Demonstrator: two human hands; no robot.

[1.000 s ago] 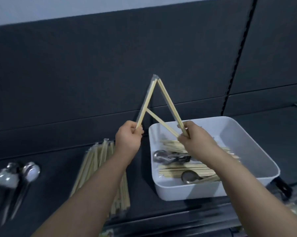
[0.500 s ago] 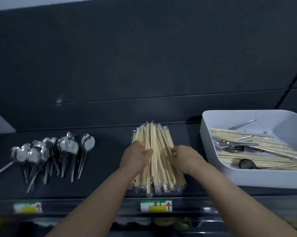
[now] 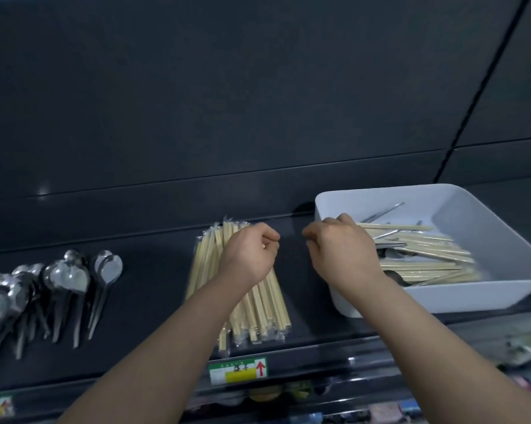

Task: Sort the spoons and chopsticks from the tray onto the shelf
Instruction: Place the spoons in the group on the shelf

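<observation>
A pile of wrapped wooden chopsticks [image 3: 252, 304] lies on the dark shelf [image 3: 154, 289]. My left hand [image 3: 248, 255] hovers over the pile's upper part with its fingers curled in, holding nothing. My right hand [image 3: 341, 251] is over the left rim of the white tray [image 3: 484, 215], fingers curled and nothing visible in them. In the tray lie more chopsticks [image 3: 423, 252] mixed with metal spoons [image 3: 389, 254]. A cluster of metal spoons [image 3: 59, 280] lies on the shelf at the left.
A green and yellow price label with a red arrow [image 3: 238, 370] sits on the shelf's front edge below the pile. The dark back wall rises behind. Lower shelves with blurred packages [image 3: 527, 350] show at the bottom right.
A second ago both hands held a chopstick pack up above the tray. Half a second ago they were down on the pile. Now both are off it, the right one over the tray's left rim.
</observation>
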